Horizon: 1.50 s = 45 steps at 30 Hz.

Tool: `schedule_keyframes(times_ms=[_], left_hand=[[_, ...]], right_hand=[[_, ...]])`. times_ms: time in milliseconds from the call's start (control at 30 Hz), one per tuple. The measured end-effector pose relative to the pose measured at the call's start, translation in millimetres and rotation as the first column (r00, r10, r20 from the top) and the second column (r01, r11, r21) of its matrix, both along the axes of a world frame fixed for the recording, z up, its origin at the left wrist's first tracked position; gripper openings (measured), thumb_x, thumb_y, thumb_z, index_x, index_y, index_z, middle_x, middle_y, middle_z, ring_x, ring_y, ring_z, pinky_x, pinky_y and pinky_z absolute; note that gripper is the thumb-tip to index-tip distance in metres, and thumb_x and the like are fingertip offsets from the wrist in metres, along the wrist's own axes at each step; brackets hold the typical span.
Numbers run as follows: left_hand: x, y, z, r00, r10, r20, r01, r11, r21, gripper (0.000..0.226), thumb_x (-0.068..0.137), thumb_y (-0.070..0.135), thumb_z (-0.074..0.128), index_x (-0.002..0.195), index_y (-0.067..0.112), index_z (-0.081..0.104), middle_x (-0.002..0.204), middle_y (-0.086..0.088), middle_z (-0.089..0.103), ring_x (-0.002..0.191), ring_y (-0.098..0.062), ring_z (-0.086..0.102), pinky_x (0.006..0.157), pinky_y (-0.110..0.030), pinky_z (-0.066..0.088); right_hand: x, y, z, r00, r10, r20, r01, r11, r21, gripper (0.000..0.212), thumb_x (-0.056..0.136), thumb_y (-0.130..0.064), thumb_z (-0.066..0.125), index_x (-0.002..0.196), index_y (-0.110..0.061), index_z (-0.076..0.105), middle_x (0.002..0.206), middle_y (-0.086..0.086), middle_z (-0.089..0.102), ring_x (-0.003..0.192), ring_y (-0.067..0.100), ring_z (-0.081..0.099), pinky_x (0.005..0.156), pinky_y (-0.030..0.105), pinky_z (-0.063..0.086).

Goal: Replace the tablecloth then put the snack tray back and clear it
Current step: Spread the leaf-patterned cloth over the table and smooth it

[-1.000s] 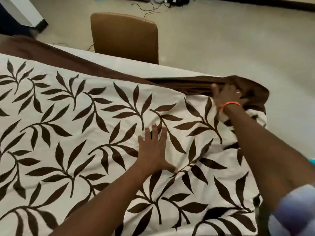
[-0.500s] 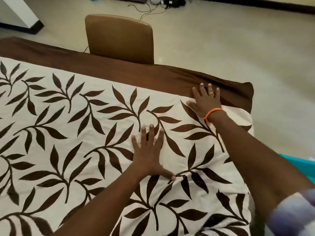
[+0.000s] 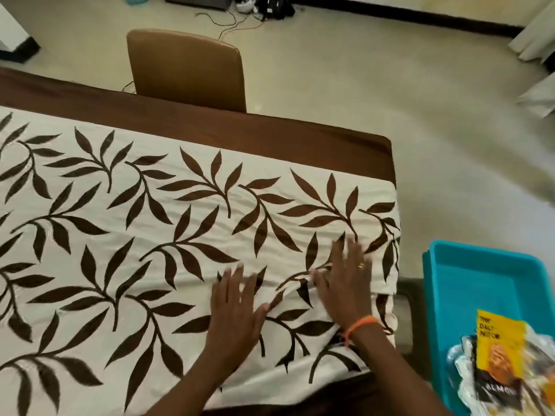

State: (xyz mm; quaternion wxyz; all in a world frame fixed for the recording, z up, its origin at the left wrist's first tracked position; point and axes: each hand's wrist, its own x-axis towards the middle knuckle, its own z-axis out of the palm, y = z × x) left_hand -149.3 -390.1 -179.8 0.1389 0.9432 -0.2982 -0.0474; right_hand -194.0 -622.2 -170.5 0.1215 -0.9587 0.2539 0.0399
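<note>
The tablecloth [image 3: 180,235], cream with brown leaves and a brown border along the far edge, lies spread over the tabletop and reaches the right end, where it hangs over the edge. A ridge of wrinkles sits between the two hands, and the near right corner looks loosely bunched.

Risks, as judged from this state:
- Pushing both palms toward each other would deepen the ridge instead of clearing it. Strokes should run outward, toward the right edge.
- Pulling too hard to the right would drag the whole cloth off centre, since nothing weighs it down.
- A wrinkle left under the tray [image 3: 480,280] would make it sit unevenly when it is returned.
- The tray stands just beside the right end of the tabletop, off the cloth, on a support that cannot be made out. Snack packets [image 3: 498,349] lie in its near part. A sweeping right arm could knock it.

The left hand [image 3: 237,307] is released, fingers spread, palm flat on the cloth; it grasps nothing. The right hand [image 3: 345,280] is also released and flat on the cloth near the right edge, slightly blurred, holding nothing. A chair [image 3: 186,70] stands at the far side.
</note>
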Motion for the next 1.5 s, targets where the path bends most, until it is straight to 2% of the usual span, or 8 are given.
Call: schedule_keyframes(times_ms=[133,300,533,733,867,1133,1267,1500], left_hand=[[-64.0,38.3,7.2,1.0,-0.02,0.023,0.019,0.999,0.044,0.057,0.087,0.054,0.048,0.128,0.016,0.059,0.126,-0.009,0.054,0.11,-0.03,0.053,0.088,-0.045,0.046],[-116.8,65.3,3.7,0.983,-0.174,-0.061,0.182,0.968,0.175,0.06,0.087,0.06,0.043,0.13,0.019,0.05,0.122,-0.005,0.054,0.103,-0.026,0.06,0.084,-0.042,0.05],[-177.7,96.8,11.2,0.977,-0.215,-0.008,0.214,0.968,0.133,0.067,0.081,0.06,0.053,0.13,0.015,0.055,0.125,-0.008,0.054,0.107,-0.027,0.053,0.089,-0.044,0.041],[-214.0,135.0,3.5,0.917,-0.399,-0.022,0.398,0.906,0.145,0.048,0.083,0.045,0.055,0.122,0.018,0.064,0.115,-0.004,0.064,0.096,-0.026,0.054,0.081,-0.04,0.042],[-213.8,130.9,19.7,0.861,-0.474,-0.182,0.503,0.848,0.169,0.056,0.057,0.016,0.081,0.107,0.019,0.057,0.087,0.001,0.062,0.07,-0.02,0.06,0.054,-0.03,0.047],[-282.3,147.9,49.2,0.704,-0.509,-0.496,0.646,0.749,0.147,0.027,0.089,0.014,0.055,0.115,0.012,0.047,0.119,-0.011,0.053,0.106,-0.032,0.051,0.074,-0.041,0.039],[-294.4,166.0,46.2,0.773,-0.542,-0.329,0.613,0.772,0.169,0.031,0.092,0.03,0.051,0.119,0.015,0.052,0.124,-0.008,0.048,0.111,-0.028,0.046,0.083,-0.038,0.041],[-255.3,169.8,27.5,0.98,-0.135,-0.146,0.16,0.971,0.176,0.081,0.091,0.063,0.045,0.155,0.024,0.016,0.162,-0.012,0.011,0.148,-0.037,0.014,0.119,-0.051,0.019]], right_hand=[[-41.5,16.4,-10.7,0.982,0.12,-0.146,-0.111,0.992,0.066,0.083,0.086,-0.075,0.014,0.155,-0.027,0.009,0.163,0.01,0.003,0.15,0.031,-0.001,0.117,0.06,0.005],[-6.8,-7.8,-0.5,0.974,0.069,-0.214,-0.056,0.996,0.068,0.085,0.091,-0.066,0.035,0.154,-0.021,0.002,0.162,0.013,-0.002,0.148,0.035,-0.002,0.115,0.063,-0.001],[-165.8,79.3,33.1,0.942,0.021,0.335,-0.022,1.0,0.0,0.061,0.086,-0.05,0.056,0.134,-0.013,0.043,0.136,0.016,0.037,0.129,0.033,0.038,0.107,0.053,0.035],[-296.7,139.8,-8.1,0.979,0.201,0.035,-0.193,0.968,-0.158,0.052,0.077,-0.05,0.046,0.12,-0.023,0.055,0.119,0.01,0.056,0.108,0.032,0.055,0.094,0.046,0.037],[-300.6,158.0,9.4,0.988,0.118,-0.098,-0.135,0.974,-0.182,0.03,0.064,-0.025,0.076,0.088,-0.022,0.059,0.091,0.004,0.06,0.082,0.028,0.059,0.071,0.041,0.047],[-416.2,195.3,6.6,0.966,-0.079,-0.247,0.053,0.992,-0.112,0.01,0.069,-0.02,0.053,0.079,-0.021,0.055,0.074,0.005,0.06,0.068,0.033,0.061,0.059,0.039,0.046],[-431.0,212.7,14.8,0.883,-0.178,-0.435,0.281,0.942,0.185,0.014,0.079,-0.033,0.063,0.077,-0.025,0.052,0.092,0.002,0.065,0.094,0.027,0.065,0.069,0.031,0.047],[-362.5,207.4,21.8,0.958,-0.219,0.185,0.206,0.975,0.088,0.007,0.089,-0.033,0.057,0.091,-0.027,0.057,0.093,-0.002,0.061,0.086,0.015,0.057,0.077,0.031,0.052]])
